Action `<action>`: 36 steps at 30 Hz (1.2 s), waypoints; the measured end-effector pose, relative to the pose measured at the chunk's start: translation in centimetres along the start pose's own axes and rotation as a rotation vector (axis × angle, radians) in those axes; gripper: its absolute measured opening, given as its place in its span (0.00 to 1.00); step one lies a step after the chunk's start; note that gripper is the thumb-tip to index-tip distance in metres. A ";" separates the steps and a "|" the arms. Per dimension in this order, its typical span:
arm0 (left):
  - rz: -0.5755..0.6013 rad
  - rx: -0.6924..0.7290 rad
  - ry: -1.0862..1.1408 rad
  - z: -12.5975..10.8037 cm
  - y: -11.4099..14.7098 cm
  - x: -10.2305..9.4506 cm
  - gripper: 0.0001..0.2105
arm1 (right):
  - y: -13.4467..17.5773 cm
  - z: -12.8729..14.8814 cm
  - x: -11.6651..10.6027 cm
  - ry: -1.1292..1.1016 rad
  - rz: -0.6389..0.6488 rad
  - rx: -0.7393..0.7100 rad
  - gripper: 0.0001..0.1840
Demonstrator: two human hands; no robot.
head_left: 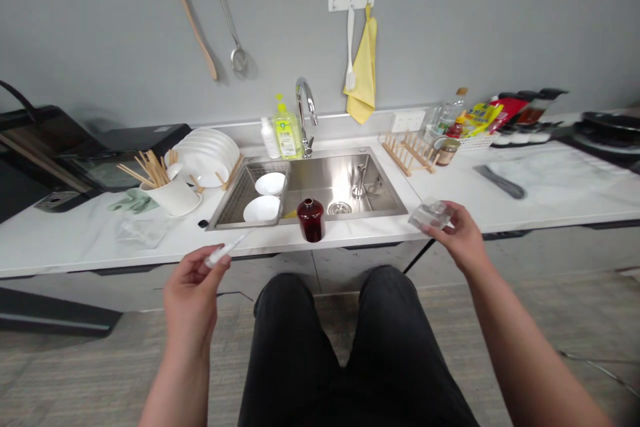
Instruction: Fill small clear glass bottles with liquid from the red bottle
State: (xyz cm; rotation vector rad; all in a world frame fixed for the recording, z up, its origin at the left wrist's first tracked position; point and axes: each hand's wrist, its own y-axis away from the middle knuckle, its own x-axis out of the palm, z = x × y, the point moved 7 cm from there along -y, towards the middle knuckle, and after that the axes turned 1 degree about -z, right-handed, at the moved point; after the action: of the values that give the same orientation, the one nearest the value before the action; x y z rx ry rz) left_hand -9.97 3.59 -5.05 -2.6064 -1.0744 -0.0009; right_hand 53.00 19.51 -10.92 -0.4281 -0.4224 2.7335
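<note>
My left hand (197, 280), in front of the counter's edge at left, pinches a slim white piece with a thin pale tube (220, 253) pointing to the right. My right hand (457, 233) grips a small crumpled clear plastic bag (430, 213) over the counter, right of the sink. Between the two hands a dark red bottle (311, 221) stands upright on the counter at the sink's front rim. Its narrow neck is uncapped, and neither hand touches it.
Behind the bottle is a steel sink (395, 197) with white bowls (263, 209) in a rack. A cup of chopsticks (175, 197), plates (213, 150) and another clear bag (143, 232) sit left. A wooden rack (410, 153), a jar (447, 152) and black tongs (500, 181) lie right.
</note>
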 end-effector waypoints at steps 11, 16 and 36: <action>0.603 -0.084 0.160 -4.1 12.7 11.3 0.17 | 15.9 7.4 5.3 -0.092 0.275 -0.100 0.39; 0.687 0.065 -0.019 -5.6 15.5 12.4 0.13 | 18.6 9.0 6.0 0.008 0.343 -0.145 0.41; 0.854 0.491 -0.432 -11.6 16.9 13.6 0.07 | 21.5 13.7 7.1 0.074 0.405 -0.303 0.42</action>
State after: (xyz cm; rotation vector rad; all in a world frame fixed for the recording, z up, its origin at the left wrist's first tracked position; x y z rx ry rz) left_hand 12.84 -1.73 2.69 -2.4187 0.0404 0.9163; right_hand 35.83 -0.35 -7.42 -0.7655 -0.8145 3.0320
